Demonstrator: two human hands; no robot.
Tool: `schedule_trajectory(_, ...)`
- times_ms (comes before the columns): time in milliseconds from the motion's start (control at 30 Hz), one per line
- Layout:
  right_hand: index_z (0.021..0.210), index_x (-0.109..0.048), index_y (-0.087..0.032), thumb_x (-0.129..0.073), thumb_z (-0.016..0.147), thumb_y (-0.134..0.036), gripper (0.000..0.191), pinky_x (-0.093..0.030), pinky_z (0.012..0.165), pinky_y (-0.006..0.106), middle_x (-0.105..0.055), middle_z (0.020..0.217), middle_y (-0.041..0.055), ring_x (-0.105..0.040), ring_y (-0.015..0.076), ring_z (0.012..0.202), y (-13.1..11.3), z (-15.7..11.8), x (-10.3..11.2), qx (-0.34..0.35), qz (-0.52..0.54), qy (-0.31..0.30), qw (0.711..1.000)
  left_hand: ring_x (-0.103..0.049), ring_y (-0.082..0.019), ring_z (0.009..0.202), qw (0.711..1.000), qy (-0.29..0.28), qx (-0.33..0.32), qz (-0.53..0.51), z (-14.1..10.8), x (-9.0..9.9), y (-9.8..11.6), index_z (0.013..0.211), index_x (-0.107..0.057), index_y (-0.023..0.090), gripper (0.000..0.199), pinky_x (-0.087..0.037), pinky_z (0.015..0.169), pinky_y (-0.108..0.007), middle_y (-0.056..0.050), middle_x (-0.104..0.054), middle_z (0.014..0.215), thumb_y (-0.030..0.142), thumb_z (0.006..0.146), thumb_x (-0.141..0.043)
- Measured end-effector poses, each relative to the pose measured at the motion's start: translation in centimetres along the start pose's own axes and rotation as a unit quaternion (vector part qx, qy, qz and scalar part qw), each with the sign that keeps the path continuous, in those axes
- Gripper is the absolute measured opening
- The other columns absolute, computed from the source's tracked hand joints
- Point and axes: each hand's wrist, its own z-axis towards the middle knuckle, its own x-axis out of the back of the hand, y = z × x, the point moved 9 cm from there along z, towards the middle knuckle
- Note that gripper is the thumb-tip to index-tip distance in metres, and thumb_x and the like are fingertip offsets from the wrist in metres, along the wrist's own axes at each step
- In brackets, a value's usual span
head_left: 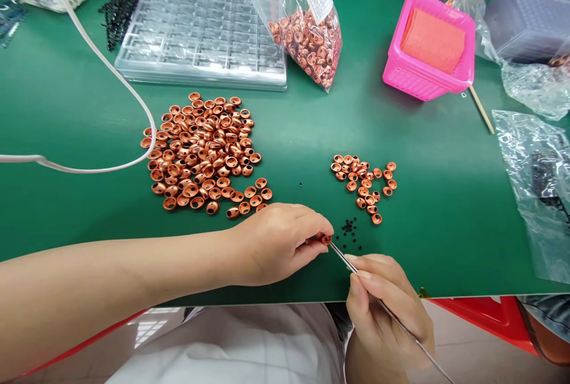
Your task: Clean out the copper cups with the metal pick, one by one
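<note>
Between thumb and fingertips, my left hand (278, 244) pinches a small copper-coloured cup-shaped part (326, 239) with holes in it. My right hand (389, 307) grips a thin metal tool, which looks like tweezers (350, 263), its tip touching or entering that part. Just beyond the tip lie several tiny black pieces (348, 227). A large heap of the same copper parts (200, 146) spreads past my left hand. Farther right, a smaller group of them (365, 185) is scattered on the green tabletop.
Stacked clear plastic trays (200, 28) stand at the back, with a bag of copper parts (309, 45) against them. A pink basket (427, 84) holds an orange-red cloth or sponge. A white cable (111, 69) loops over the left side. Clear plastic bags (529, 182) lie at right.
</note>
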Motion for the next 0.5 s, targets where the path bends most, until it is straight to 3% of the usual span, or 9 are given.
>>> schedule_trajectory(167,0.101,-0.064,-0.018,-0.061,0.073,0.007,0.038,-0.058,0.064,0.036,-0.072,0.096,0.0044,-0.068,0.0177,0.081,0.22,0.13,-0.22,-0.029,0.005,-0.001,1.000,-0.064,-0.012,0.072,1.000,-0.005,-0.002,0.000,-0.02,0.01,0.16,0.096,-0.063,0.015,0.012,-0.049,0.066,-0.022,-0.003,-0.070,0.083,0.018,0.093,-0.052)
schedule_trajectory(500,0.104,-0.064,-0.016,-0.061,0.073,0.007,0.038,-0.059,0.063,0.035,-0.072,0.096,0.0052,-0.069,0.0178,0.082,0.43,0.16,-0.22,-0.004,0.021,-0.023,0.999,-0.060,-0.014,0.072,0.998,-0.015,-0.052,0.038,-0.19,-0.28,0.76,0.097,-0.059,0.012,0.011,-0.047,0.064,-0.023,-0.005,-0.067,0.082,0.016,0.096,-0.049)
